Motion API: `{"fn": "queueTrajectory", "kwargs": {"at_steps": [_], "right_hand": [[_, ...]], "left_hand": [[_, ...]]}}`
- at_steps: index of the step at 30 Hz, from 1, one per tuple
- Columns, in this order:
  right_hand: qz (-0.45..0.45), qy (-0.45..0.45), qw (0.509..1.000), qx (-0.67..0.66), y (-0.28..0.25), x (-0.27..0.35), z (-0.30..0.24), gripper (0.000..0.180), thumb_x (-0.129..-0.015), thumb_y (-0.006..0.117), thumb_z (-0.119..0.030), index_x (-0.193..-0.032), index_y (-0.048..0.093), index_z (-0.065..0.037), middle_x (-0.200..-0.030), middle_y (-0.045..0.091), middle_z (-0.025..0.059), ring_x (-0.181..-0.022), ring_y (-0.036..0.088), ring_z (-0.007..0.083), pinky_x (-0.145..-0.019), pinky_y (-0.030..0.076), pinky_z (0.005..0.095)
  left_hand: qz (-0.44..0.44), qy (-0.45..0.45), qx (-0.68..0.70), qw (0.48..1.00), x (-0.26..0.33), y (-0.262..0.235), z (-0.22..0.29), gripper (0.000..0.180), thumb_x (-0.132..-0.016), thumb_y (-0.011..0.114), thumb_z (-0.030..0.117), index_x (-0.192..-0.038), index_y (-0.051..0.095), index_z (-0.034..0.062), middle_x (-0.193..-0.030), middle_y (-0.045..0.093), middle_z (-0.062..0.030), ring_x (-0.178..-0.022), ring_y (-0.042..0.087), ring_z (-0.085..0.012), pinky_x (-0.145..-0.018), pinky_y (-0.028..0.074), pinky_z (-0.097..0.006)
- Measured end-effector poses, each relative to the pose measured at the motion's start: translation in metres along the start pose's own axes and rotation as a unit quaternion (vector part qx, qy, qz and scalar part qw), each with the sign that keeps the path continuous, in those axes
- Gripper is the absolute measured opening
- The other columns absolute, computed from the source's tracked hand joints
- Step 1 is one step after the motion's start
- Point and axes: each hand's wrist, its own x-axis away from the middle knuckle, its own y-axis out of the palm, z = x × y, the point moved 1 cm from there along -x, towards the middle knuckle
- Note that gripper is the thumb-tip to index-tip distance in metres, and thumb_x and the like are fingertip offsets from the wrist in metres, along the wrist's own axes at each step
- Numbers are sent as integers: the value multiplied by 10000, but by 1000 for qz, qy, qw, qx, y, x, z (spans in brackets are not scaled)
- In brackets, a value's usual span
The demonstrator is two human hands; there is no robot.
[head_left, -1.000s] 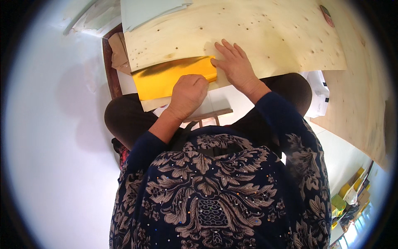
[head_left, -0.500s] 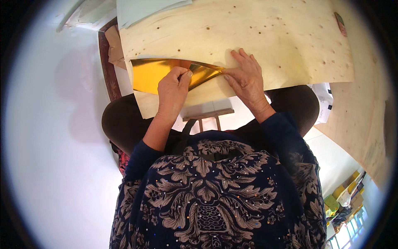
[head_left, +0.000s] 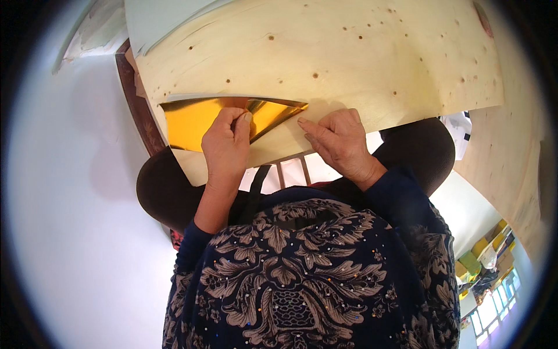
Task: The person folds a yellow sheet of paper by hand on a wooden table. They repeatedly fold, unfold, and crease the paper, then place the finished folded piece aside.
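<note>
A sheet of shiny gold foil paper (head_left: 189, 125) lies on the wooden board (head_left: 349, 70) before me. Its right part is folded over and narrows to a point. My left hand (head_left: 225, 142) pinches the paper near its middle, thumb and fingertips closed on the folded edge. To the right of the pointed tip is my right hand (head_left: 344, 142), apart from the paper. Its index finger reaches out toward the tip, the other fingers are loosely bent, and nothing shows in it.
Pale grey sheets (head_left: 157, 17) lie at the board's far left corner. A small reddish object (head_left: 483, 20) sits at the far right. Dark wooden framing (head_left: 139, 104) stands beside the left edge. My knees are under the board's near edge.
My right hand has let go of the paper's pointed tip and drawn back, its fingers bending. The left hand keeps its pinch. The whole view has shifted slightly.
</note>
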Motion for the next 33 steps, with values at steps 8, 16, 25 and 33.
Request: {"fn": "queueTrajectory", "kwargs": {"at_steps": [8,16,25,33], "right_hand": [[16,-16,999,38,4,-5,4,453,-727,684,-80,-1179,687,-119,-663,437,-31,-633,484,135,-623,354,299],[32,14,999,29,4,-6,2,447,-708,682,-45,-1150,697,-109,-679,468,-31,-646,505,154,-623,381,303],[7,79,995,-66,-13,-33,23,191,-744,655,-33,-886,708,-149,-869,567,23,-863,555,215,-788,391,362],[-29,73,997,16,-12,-26,16,196,-767,645,-118,-938,718,-179,-861,546,-1,-840,526,199,-797,373,350]], "left_hand": [[0,1,33,999,-2,-2,7,132,-940,621,117,-931,630,-15,-708,623,-60,-628,548,-102,-607,464,-245],[-24,-17,55,998,-3,-4,8,106,-946,615,90,-950,630,-15,-723,622,-31,-649,537,-79,-605,448,-221],[-99,-27,70,992,12,-11,7,93,-926,640,87,-944,637,-4,-808,629,-37,-741,544,-94,-692,451,-233],[-85,-78,88,989,14,-13,6,85,-918,659,80,-943,638,2,-829,599,-14,-743,519,-89,-701,442,-226]]}}
